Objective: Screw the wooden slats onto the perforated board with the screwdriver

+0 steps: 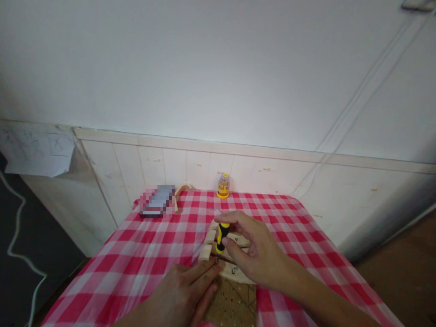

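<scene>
My right hand (254,245) is closed around a yellow and black screwdriver (223,236), its tip pointing down at a pale wooden piece with several slats (235,271). Dark gaps run between the slats, and small metal fittings show on them. My left hand (185,286) presses near the screwdriver's tip with its fingers stretched along the wood's near left edge. Whether those fingers pinch a small screw is too small to make out. Beneath the wood lies a brownish board (235,302) dotted with holes and marked with lines.
A red and white checked cloth (286,218) covers the table. Against the wall at the back stands a yellow bit case with a clear cover (223,187). A curved wooden piece (179,197) lies beside a blurred dark-edged flat object (158,202) at the back left.
</scene>
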The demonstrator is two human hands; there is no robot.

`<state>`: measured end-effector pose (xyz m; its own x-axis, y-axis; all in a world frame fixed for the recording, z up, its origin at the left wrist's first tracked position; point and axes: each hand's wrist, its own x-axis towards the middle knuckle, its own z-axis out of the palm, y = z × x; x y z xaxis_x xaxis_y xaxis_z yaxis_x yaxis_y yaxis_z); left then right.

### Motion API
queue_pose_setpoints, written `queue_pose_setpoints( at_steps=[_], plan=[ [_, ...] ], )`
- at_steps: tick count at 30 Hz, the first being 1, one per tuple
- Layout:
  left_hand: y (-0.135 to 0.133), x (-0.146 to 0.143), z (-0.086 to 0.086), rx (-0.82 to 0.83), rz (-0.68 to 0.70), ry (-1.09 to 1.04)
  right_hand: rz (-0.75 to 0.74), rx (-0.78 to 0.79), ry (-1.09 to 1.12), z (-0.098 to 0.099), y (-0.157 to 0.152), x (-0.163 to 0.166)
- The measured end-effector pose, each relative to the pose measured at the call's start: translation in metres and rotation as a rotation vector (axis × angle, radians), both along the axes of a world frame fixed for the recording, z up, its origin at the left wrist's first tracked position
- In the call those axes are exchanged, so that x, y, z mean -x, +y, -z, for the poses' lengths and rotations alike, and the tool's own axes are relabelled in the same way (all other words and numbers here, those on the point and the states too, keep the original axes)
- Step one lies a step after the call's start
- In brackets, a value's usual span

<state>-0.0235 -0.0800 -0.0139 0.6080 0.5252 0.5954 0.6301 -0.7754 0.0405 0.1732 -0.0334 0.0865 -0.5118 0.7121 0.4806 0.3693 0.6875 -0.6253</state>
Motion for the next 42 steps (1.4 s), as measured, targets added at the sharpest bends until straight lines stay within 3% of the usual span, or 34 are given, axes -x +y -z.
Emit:
queue_pose_setpoints(
  at_steps=[8, 22, 28, 42],
  plan=[
    [0.0, 0.0, 0.001, -0.039, 0.007, -0.048, -0.036, -0.011, 0.058, 0.006, 0.003, 0.0],
    [0.001, -0.002, -0.001, -0.047, 0.009, -0.061, -0.008, 0.118, 0.075, 0.007, 0.001, 0.003],
    [0.002, -0.002, 0.001, -0.037, 0.001, -0.058, 0.011, -0.023, 0.075, 0.016, 0.004, 0.004],
    [0.002, -0.002, 0.0, -0.039, 0.009, -0.053, -0.012, 0.026, 0.067, 0.012, 0.0, 0.001]
  ],
)
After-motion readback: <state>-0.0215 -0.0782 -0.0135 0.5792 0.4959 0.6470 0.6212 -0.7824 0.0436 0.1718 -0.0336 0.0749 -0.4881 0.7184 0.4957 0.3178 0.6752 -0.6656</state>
